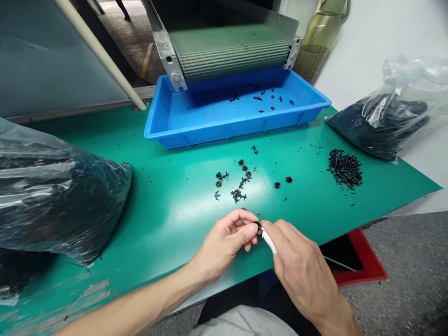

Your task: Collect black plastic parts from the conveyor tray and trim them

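My left hand pinches a small round black plastic part between thumb and fingertips, just above the green tabletop. My right hand meets it from the other side, fingers closed at the part; whatever is in its fingertips is hidden. White wrapping covers the right thumb. Beyond my hands lie several loose round black parts and branched black pieces. A pile of thin black pins sits to the right.
A blue tray with scattered black pieces stands under the end of a green conveyor belt. Bags of black parts stand left and right. Below the table's right edge is a red bin. A yellowish bottle stands behind.
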A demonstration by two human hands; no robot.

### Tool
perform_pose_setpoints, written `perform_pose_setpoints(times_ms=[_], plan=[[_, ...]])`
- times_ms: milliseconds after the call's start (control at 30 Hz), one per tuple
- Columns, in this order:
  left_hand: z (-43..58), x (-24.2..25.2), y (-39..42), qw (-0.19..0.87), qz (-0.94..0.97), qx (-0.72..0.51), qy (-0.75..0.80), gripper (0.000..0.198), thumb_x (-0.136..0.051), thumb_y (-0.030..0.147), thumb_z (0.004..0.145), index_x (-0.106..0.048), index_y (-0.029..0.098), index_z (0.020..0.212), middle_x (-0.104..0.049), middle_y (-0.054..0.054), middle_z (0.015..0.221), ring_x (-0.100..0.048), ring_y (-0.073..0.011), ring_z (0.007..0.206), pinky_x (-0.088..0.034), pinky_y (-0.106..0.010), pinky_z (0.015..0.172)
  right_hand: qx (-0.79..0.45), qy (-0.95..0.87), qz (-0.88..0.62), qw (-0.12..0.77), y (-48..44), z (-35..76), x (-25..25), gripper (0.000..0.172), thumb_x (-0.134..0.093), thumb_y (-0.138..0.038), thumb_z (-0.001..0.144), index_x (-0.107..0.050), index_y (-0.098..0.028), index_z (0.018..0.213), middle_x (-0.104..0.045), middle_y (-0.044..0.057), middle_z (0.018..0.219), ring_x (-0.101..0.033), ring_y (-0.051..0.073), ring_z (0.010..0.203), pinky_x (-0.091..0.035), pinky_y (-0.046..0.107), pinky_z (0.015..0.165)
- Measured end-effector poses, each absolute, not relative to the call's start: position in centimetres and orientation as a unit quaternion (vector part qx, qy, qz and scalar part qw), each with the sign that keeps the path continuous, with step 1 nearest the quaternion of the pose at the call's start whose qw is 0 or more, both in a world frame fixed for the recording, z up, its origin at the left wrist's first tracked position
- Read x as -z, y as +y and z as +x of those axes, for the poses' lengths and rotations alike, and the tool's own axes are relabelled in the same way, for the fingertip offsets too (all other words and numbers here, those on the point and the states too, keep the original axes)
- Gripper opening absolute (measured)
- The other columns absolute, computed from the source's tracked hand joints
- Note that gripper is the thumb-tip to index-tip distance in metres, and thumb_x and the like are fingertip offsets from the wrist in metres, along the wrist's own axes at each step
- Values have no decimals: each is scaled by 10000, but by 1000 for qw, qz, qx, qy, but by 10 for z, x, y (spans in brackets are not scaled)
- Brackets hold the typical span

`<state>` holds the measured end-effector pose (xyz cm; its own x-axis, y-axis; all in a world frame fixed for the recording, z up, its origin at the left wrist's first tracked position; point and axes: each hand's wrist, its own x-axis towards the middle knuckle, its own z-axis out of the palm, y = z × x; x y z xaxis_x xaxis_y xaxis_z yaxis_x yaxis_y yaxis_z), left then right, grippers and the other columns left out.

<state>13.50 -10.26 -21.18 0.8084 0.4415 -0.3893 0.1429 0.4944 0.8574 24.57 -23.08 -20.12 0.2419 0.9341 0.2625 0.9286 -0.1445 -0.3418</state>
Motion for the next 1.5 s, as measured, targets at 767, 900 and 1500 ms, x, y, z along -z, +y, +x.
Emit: perform_pose_setpoints(times_ms=[767, 900, 1500], plan=[[134, 212, -102, 798, 517, -78, 301, 252, -677, 372, 826, -616, 161, 949, -580, 20, 678, -480, -84, 612, -377, -231, 588, 10, -610, -769, 190, -228, 240, 205, 337, -310, -74, 948, -577, -117, 1151, -552, 52, 795, -527, 191, 699, -396, 334, 629], [135, 215, -105, 799, 491, -119, 325, 247, -685, 364, 823, -622, 163, 952, -592, 17, 692, -488, -78, 607, -388, -229, 602, -28, -544, -799, 254, -219, 223, 209, 313, -307, -100, 957, -569, -130, 1127, -605, 65, 827, -585, 184, 702, -410, 298, 607], [138, 211, -102, 882, 357, -132, 277, 178, -607, 281, 884, -623, 164, 1018, -635, -72, 994, -538, -111, 761, -386, -225, 585, -58, -457, -843, 279, -190, 295, 206, 138, -493, -200, 898, -631, -201, 894, -611, 20, 803, -534, 149, 685, -340, 255, 589]])
